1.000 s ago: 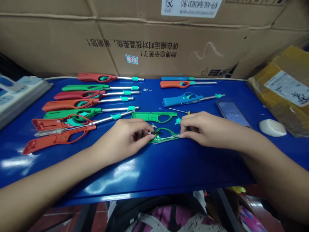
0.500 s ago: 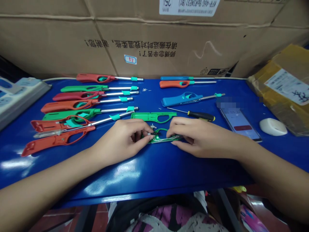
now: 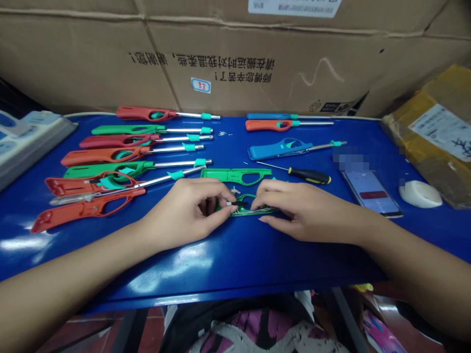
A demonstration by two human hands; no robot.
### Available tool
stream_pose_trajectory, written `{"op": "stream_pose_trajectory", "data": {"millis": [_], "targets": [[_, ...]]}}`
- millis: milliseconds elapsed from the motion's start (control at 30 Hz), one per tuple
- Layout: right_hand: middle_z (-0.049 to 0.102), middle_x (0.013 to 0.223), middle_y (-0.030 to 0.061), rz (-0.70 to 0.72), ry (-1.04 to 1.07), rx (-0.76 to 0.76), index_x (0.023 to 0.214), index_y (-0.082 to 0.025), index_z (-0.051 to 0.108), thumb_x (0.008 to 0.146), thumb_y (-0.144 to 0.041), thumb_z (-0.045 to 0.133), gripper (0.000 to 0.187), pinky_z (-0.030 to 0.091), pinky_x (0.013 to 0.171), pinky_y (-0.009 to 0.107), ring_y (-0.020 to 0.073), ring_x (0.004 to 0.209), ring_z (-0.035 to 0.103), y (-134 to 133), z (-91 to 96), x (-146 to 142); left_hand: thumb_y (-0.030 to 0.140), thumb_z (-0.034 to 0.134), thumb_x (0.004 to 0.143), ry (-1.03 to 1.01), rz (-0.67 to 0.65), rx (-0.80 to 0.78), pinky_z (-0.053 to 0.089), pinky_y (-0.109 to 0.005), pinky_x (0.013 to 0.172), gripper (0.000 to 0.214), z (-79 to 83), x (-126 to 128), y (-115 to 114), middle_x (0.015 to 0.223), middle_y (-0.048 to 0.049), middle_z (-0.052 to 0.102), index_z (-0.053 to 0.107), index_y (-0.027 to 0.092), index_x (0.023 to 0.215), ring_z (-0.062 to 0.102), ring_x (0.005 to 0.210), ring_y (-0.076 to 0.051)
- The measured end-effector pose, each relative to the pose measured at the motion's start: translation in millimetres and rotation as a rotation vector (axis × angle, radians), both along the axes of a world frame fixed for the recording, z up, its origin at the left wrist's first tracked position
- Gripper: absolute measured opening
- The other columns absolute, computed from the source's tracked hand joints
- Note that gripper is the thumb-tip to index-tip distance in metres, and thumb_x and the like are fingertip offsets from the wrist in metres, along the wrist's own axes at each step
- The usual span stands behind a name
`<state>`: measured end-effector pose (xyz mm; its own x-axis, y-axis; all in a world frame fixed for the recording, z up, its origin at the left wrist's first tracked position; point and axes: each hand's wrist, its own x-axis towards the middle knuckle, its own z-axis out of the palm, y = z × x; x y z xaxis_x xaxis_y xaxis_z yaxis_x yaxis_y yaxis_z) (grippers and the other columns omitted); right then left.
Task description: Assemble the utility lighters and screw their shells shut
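Observation:
A green lighter half shell (image 3: 243, 214) lies in front of me, with thin white wires (image 3: 253, 211) running along it. Over its left part, my left hand (image 3: 191, 208) pinches a small black igniter piece with a white end (image 3: 241, 203) between thumb and fingertips. My right hand (image 3: 301, 211) curls over the shell's right end, its thumb at the near edge; the fingers cover that end. Just behind lies the matching green half shell (image 3: 235, 175), inner side up. A small pale part (image 3: 235, 190) sits between the two halves.
Several lighters, including a red one (image 3: 145, 113), lie at left beside an opened orange lighter's shell (image 3: 69, 215). Behind right are a blue lighter (image 3: 279, 148), a screwdriver (image 3: 311, 175), a phone (image 3: 370, 191) and a mouse (image 3: 420, 194). A large carton (image 3: 228, 63) stands along the back.
The view has shifted slightly. My left hand still pinches the igniter piece, which shows a little more clearly; the right hand has barely moved over the shell.

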<state>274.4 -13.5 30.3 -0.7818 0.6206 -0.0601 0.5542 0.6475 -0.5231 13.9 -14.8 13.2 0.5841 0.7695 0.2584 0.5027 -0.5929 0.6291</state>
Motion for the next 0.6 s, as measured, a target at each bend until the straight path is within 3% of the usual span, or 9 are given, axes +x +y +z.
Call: {"op": "stream_pose_trajectory", "data": {"millis": [233,600], "targets": [[0.062,0.12,0.0026,0.003,0.001,-0.004,0.117,-0.024,0.062,0.097,-0.024,0.059,0.021,0.044,0.072,0.028,0.0131,0.081,0.059,-0.7,0.3,0.2,0.019,0.069,0.088,0.008,-0.018,0.04,0.044,-0.017,0.052,0.007,-1.6,-0.4,1.5,0.073,0.0025,0.067,0.074,0.018,0.093,0.054,0.055,-0.006],[0.062,0.118,0.0024,0.023,-0.009,-0.005,0.115,-0.025,0.064,0.095,-0.021,0.06,0.021,0.043,0.071,0.027,0.0126,0.08,0.059,-0.1,1.4,0.6,0.017,0.067,0.09,0.036,-0.043,0.058,0.042,-0.017,0.05,0.008,-1.9,-0.9,1.6,0.072,0.0028,0.065,0.074,0.018,0.094,0.052,0.054,-0.006]]}}
